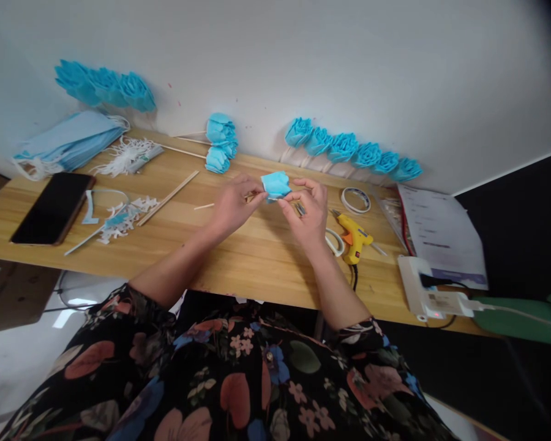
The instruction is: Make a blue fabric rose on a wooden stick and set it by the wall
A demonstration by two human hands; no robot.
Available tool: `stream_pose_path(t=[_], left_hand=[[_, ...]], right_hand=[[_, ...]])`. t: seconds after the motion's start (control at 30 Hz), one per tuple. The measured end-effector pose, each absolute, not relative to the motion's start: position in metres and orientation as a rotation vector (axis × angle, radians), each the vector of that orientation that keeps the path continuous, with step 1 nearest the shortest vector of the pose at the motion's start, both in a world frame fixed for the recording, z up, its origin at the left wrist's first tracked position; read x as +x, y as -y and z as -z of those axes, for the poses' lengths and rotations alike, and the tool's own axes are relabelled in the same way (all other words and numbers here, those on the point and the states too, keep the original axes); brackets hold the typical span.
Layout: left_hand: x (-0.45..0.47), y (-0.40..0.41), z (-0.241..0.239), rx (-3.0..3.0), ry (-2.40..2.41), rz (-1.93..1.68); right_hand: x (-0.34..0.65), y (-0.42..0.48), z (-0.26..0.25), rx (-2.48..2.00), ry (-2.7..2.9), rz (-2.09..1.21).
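Over the middle of the table, a small blue flower [275, 182] of folded, fabric-like petals is between my hands. My left hand [236, 205] pinches the flower's base from the left, and a thin wooden stick [204, 206] sticks out on that hand's far side. From the right, my right hand [310, 211] grips the lower edge of the petals between thumb and fingers. Partly behind the right hand lie scissors [335, 242] with white handles. A yellow glue gun [354, 236] rests just right of that hand, near a roll of tape [356, 201].
Finished blue flowers [342, 147] lean on the wall, with others [220, 144] lying at the back. Left are face masks [73, 141], white strips [128, 156], a phone [52, 208], scraps [119, 220] and sticks [169, 198]. Papers [441, 233] and a power strip [413, 285] sit right.
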State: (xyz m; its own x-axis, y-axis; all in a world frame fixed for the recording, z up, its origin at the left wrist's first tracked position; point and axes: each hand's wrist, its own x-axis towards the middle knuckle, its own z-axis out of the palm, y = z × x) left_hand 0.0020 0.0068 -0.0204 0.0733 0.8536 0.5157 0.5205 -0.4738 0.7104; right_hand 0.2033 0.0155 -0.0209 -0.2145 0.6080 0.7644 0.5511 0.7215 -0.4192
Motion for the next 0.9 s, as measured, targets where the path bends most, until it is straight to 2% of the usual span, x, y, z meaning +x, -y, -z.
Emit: stream_pose_path(t=[0.9], left_hand=[[0.0077,-0.004,0.0214,1.987,-1.363,-1.386]], right_hand=[[0.2022,-0.0171,0.0266,-0.995,1.845,-0.092]])
